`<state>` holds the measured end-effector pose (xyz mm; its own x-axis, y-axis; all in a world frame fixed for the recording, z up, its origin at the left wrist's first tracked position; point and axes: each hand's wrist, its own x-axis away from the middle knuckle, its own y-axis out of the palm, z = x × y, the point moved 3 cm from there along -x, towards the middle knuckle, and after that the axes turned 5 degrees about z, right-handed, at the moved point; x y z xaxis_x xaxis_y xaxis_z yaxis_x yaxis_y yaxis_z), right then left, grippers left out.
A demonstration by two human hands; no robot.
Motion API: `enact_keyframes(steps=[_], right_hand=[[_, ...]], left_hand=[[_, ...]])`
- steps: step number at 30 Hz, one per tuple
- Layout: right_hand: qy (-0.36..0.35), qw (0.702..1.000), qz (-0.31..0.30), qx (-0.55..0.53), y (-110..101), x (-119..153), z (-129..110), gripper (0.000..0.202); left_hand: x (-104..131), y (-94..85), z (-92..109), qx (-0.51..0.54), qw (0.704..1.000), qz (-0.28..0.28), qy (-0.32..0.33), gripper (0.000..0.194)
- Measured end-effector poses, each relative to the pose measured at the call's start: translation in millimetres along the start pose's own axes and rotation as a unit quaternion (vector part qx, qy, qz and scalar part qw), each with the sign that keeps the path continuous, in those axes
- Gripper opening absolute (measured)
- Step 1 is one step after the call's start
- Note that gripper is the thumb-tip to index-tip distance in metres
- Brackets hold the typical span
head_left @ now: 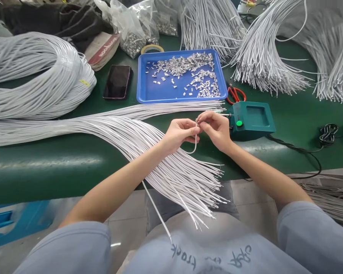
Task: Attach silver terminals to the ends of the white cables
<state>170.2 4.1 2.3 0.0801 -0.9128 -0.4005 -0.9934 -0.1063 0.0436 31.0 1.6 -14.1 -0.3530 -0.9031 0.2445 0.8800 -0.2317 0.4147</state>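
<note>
White cable (195, 147) curves up to its end between the two hands, where a firm left-hand (177, 134) pinch just below the tip best steadies it, while the right hand's (218, 131) closed fingertips, their hold too small to make out, need a light, straight touch.

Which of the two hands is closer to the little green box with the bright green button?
The right hand. It is just to the left of the green box; the left hand is further left, beyond the right one, pinching a white cable.
</note>
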Motion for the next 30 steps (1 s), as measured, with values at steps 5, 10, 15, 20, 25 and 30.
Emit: enact_keyframes(steps=[5, 10, 15, 20, 25, 30], right_hand=[[0.072, 0.996, 0.003, -0.048, -2.6, -2.7, 1.9, 0.006], [0.119, 0.990, 0.006, -0.077, -3.5, -5.2, 3.3, 0.018], [0.148, 0.986, -0.009, -0.073, -1.8, -5.1, 2.4, 0.024], [0.158, 0.985, -0.008, -0.072, -1.7, -5.2, 2.3, 0.025], [0.174, 0.981, 0.008, -0.084, -1.6, -4.3, 3.0, 0.030], [0.193, 0.975, 0.004, -0.108, -0.2, -3.3, 2.3, 0.031]], left_hand=[[1.0, 1.3, 1.1, -0.009, 1.000, 0.004, -0.007, 0.039], [0.7, 2.7, 1.7, -0.024, 1.000, 0.003, -0.009, 0.040], [0.2, 3.8, 1.4, -0.035, 0.999, -0.003, -0.004, 0.039], [0.1, 3.7, 0.7, -0.036, 0.999, -0.004, -0.002, 0.040], [-0.4, 1.9, -0.3, -0.036, 0.999, 0.003, 0.008, 0.039], [-0.2, 1.1, -0.6, -0.031, 0.999, 0.010, 0.012, 0.040]])
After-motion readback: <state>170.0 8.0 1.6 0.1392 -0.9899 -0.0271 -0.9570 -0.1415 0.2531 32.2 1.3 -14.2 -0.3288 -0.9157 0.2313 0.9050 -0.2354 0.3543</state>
